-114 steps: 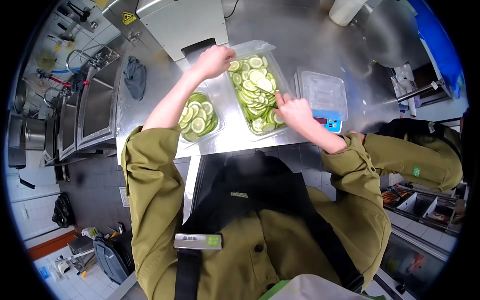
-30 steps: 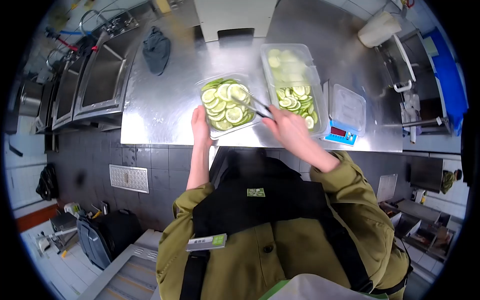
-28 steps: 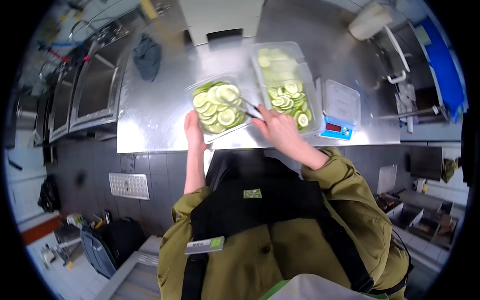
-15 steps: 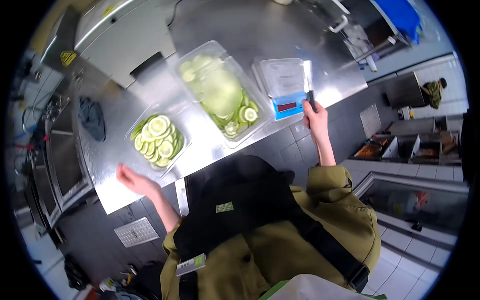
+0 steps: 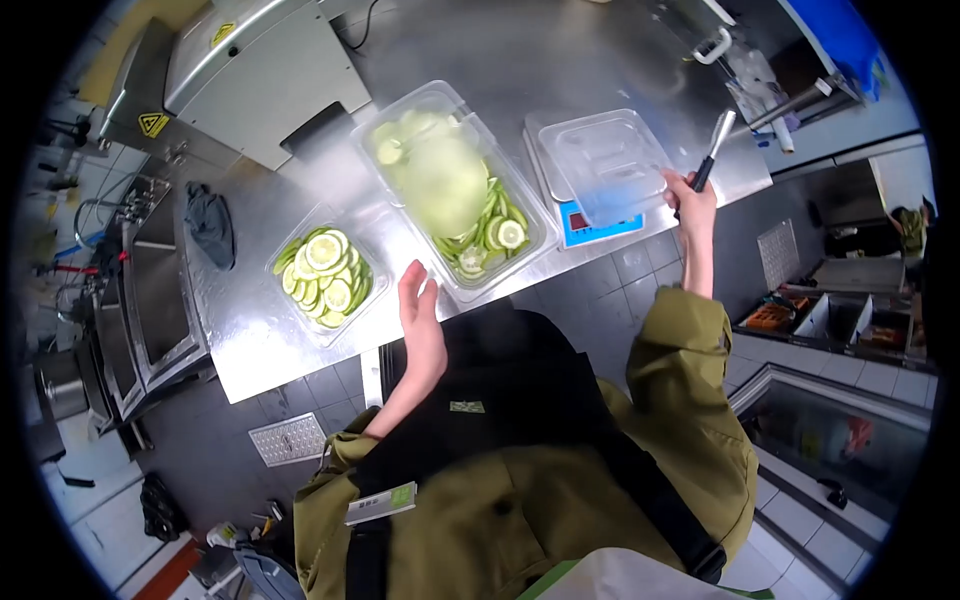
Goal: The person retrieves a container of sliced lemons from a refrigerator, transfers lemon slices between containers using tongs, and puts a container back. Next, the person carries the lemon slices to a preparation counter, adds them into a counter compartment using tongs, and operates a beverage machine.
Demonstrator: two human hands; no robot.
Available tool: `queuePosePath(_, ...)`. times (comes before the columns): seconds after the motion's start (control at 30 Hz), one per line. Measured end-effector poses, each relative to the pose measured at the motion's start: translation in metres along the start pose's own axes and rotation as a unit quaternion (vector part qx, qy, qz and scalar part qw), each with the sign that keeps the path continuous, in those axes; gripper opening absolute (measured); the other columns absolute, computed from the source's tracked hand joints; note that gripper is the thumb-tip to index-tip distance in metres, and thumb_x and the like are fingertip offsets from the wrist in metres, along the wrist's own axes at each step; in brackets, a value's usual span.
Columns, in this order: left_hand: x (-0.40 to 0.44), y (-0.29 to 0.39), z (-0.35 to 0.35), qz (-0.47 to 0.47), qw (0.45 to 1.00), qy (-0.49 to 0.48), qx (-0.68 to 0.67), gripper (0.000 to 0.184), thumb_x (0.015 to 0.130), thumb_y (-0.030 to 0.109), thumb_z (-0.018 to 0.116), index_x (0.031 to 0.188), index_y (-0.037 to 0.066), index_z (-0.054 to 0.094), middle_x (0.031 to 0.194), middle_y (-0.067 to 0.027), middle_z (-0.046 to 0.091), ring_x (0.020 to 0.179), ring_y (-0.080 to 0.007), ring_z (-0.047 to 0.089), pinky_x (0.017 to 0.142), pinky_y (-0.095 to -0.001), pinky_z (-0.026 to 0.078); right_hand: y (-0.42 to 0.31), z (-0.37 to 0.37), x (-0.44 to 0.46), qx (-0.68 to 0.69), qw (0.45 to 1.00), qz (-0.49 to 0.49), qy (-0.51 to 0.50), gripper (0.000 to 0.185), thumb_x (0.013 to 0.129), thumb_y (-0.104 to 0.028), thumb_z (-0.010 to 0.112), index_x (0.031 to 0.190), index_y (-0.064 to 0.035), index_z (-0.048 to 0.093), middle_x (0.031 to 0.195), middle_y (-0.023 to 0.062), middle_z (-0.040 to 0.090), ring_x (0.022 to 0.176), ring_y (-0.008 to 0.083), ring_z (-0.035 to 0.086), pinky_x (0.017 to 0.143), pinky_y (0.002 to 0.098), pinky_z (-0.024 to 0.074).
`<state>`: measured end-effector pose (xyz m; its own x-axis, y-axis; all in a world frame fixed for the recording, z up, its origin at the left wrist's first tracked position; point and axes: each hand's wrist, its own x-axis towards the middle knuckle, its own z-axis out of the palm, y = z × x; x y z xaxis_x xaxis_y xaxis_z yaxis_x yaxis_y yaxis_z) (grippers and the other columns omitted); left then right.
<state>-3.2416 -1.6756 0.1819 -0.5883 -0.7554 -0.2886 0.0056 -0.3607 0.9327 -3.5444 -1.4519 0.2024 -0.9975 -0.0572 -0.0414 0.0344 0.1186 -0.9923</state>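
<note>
My right hand (image 5: 693,200) grips the black handle of metal tongs (image 5: 712,152), which point away from me, and its fingers touch the edge of a clear lid or shallow container (image 5: 607,165) on the blue scale (image 5: 603,232). In front of the counter's edge, my left hand (image 5: 424,318) is raised with fingers apart, holding nothing. A small clear container of lime slices (image 5: 326,276) lies beyond it to the left. Straight ahead, a larger clear container (image 5: 540,245) holds more slices, with a fogged lid (image 5: 440,180) over its far part.
A grey machine (image 5: 265,85) stands at the back left of the steel counter (image 5: 245,370). Near the sink (image 5: 160,295) lies a dark cloth (image 5: 209,225). A white handle (image 5: 713,46) and a metal rail (image 5: 790,104) are at the back right.
The tongs have left the small container and moved right with my right hand, now at the clear lid, which sits tilted. My left hand has let go of the small container and moved right.
</note>
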Motion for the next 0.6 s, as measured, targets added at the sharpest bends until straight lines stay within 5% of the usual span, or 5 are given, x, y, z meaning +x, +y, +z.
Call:
queuePosePath(0.13,0.013,-0.017,0.003,-0.058,0.996,0.009,-0.065,0.054,0.09,0.029,0.04,0.13,-0.004,0.022,0.134,-0.0144,0.024,0.125,-0.0218,0.022,0.102,-0.0312,0.016,-0.005,0.053,-0.071,0.058,0.994,0.021,-0.09,0.021,0.072,0.0,0.059,0.081,-0.0074,0.041,0.068,0.002,0.052,0.05,0.0075,0.047,0.044,0.0199,0.0363)
queuePosePath(0.33,0.039,-0.049,0.009,0.055,0.981,0.042,0.182,0.062,0.087,0.028,0.045,0.129,-0.007,0.016,0.132,-0.0229,0.02,0.125,-0.0312,0.018,0.102,-0.0348,0.015,0.035,0.119,-0.128,-0.052,0.992,-0.053,-0.103,0.022,0.075,-0.005,0.061,0.089,-0.0004,0.046,0.072,0.0055,0.053,0.051,0.0141,0.049,0.045,0.0249,0.0388)
queuePosePath(0.43,0.046,-0.05,0.013,0.109,0.965,0.029,0.236,0.061,0.086,0.023,0.047,0.128,-0.009,0.016,0.127,-0.0258,0.025,0.121,-0.033,0.024,0.1,-0.0362,0.02,0.023,0.114,-0.129,-0.36,0.856,-0.358,-0.097,0.033,0.074,-0.008,0.062,0.101,0.0018,0.046,0.084,0.0125,0.057,0.06,0.028,0.054,0.056,0.0321,0.044)
queuePosePath(0.53,0.045,-0.055,0.015,0.093,0.982,0.036,0.161,0.051,0.084,0.018,0.048,0.122,-0.007,0.026,0.116,-0.0223,0.038,0.108,-0.0277,0.039,0.092,-0.0345,0.03,0.034,0.115,-0.121,-0.325,0.849,-0.387,-0.152,0.041,0.073,-0.011,0.062,0.109,0.0024,0.046,0.089,0.018,0.057,0.073,0.038,0.053,0.067,0.0374,0.0449)
queuePosePath(0.6,0.049,-0.054,0.015,0.036,0.995,0.043,0.087,0.041,0.082,0.013,0.05,0.114,-0.005,0.035,0.105,-0.0176,0.047,0.096,-0.0229,0.047,0.085,-0.0316,0.036,0.038,0.117,-0.114,-0.246,0.92,-0.249,-0.175,0.037,0.076,-0.013,0.06,0.106,0.0042,0.048,0.085,0.0193,0.059,0.077,0.0317,0.058,0.069,0.0343,0.0449)
